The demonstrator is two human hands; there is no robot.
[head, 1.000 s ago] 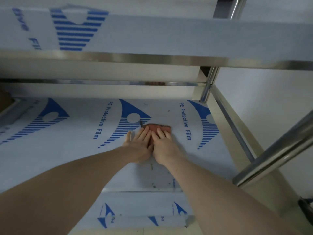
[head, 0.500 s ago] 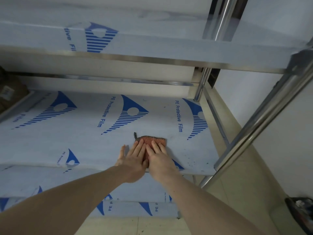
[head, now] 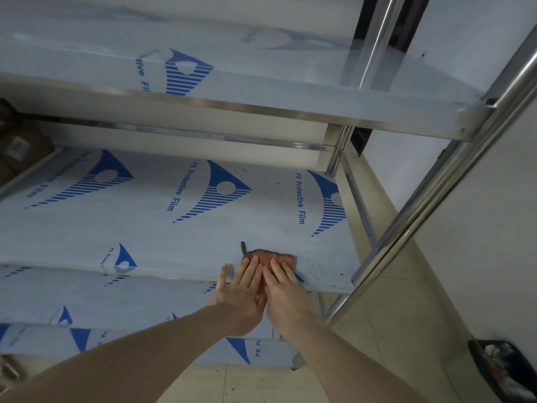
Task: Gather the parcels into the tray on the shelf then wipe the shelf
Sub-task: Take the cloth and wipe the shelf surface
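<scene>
From the head camera, the shelf [head: 180,234] is lying under a film printed in blue with "PE Protective Film" beside striped blue emblems. Both hands are reaching forward side by side, touching each other. The left hand [head: 241,289] and right hand [head: 286,289] are pressing flat, fingers straight, on an orange scrubbing cloth [head: 268,255] near the shelf's front edge, toward its right end. A tray [head: 27,175] holding brown parcels [head: 20,146] is sitting at the far left.
</scene>
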